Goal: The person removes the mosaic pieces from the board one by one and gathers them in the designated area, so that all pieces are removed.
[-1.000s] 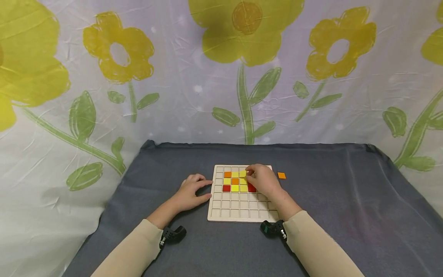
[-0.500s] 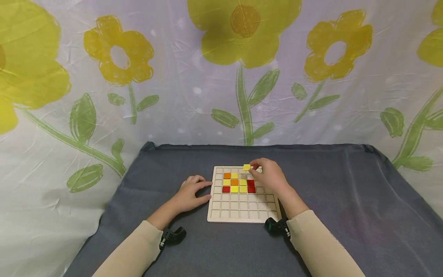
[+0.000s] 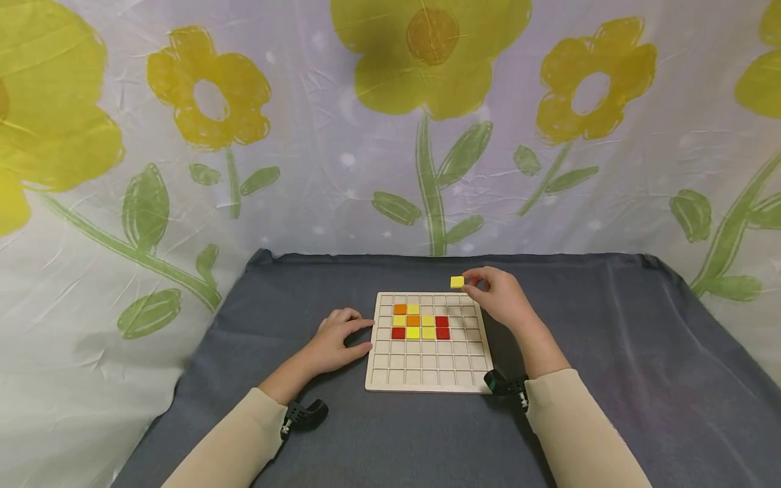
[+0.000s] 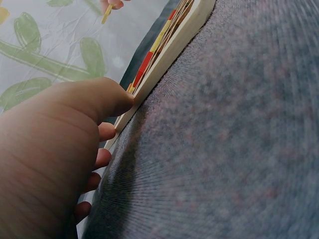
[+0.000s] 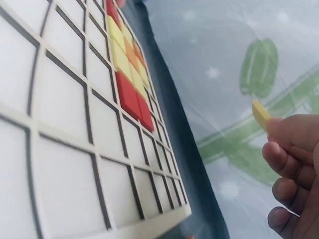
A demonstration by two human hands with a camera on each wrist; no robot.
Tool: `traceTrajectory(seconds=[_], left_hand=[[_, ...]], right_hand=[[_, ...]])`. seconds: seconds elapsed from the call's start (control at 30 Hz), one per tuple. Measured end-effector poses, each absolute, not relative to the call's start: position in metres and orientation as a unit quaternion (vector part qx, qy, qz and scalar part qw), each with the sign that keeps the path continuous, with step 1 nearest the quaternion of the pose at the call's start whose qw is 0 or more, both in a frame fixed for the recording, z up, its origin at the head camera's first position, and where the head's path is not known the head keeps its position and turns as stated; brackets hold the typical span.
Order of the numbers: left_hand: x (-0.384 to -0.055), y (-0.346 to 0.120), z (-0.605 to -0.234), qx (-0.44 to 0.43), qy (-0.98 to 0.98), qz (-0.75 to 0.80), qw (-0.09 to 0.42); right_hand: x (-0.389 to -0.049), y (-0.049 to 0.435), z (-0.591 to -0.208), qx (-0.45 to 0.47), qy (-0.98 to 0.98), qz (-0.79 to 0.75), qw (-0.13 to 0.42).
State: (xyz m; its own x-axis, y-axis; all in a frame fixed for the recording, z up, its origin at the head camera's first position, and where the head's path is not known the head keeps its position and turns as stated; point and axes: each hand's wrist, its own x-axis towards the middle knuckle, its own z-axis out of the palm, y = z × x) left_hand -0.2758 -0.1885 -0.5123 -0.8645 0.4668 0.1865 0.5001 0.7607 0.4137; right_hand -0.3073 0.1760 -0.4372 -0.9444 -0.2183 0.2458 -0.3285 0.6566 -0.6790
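Observation:
A pale wooden grid board [image 3: 427, 366] lies on the grey cloth. In its upper left cells sit several yellow tiles [image 3: 413, 333], two orange tiles [image 3: 399, 309] and three red tiles [image 3: 442, 333]. My right hand [image 3: 502, 298] pinches one more yellow tile [image 3: 457, 282] between thumb and fingertips, lifted above the board's far right corner; the right wrist view shows this tile [image 5: 260, 115] edge-on. At the board's left edge, my left hand [image 3: 334, 342] rests with thumb and index finger touching the side. Its thumb [image 4: 112, 97] meets the wooden rim [image 4: 169, 59] in the left wrist view.
Grey cloth [image 3: 610, 352] covers the table around the board. Behind it hangs a pale curtain [image 3: 305, 169] printed with yellow flowers. A sliver of orange [image 5: 191, 237] shows low in the right wrist view, beside the board.
My right hand has lifted a yellow tile from the top row and carried it up and right, past the board's far edge. The loose orange tile is now hidden behind the right hand. Left hand unchanged.

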Motion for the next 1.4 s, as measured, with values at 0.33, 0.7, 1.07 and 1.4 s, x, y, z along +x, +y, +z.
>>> traceTrajectory(seconds=[0.33, 0.7, 1.07, 1.4], left_hand=[[-0.278, -0.190, -0.513, -0.261, -0.937, -0.230, 0.039], [-0.279, -0.189, -0.512, -0.262, -0.938, -0.226, 0.038], [-0.277, -0.189, -0.512, -0.259, -0.938, -0.229, 0.034], [-0.277, -0.189, -0.512, -0.259, -0.937, -0.231, 0.036]], right_hand=[[-0.312, 0.197, -0.437, 0.113, -0.909, 0.398, 0.052], [-0.311, 0.220, -0.435, 0.101, -0.907, 0.404, 0.061], [-0.310, 0.243, -0.438, 0.077, -0.915, 0.390, 0.067], [-0.309, 0.262, -0.445, 0.056, -0.921, 0.381, 0.055]])
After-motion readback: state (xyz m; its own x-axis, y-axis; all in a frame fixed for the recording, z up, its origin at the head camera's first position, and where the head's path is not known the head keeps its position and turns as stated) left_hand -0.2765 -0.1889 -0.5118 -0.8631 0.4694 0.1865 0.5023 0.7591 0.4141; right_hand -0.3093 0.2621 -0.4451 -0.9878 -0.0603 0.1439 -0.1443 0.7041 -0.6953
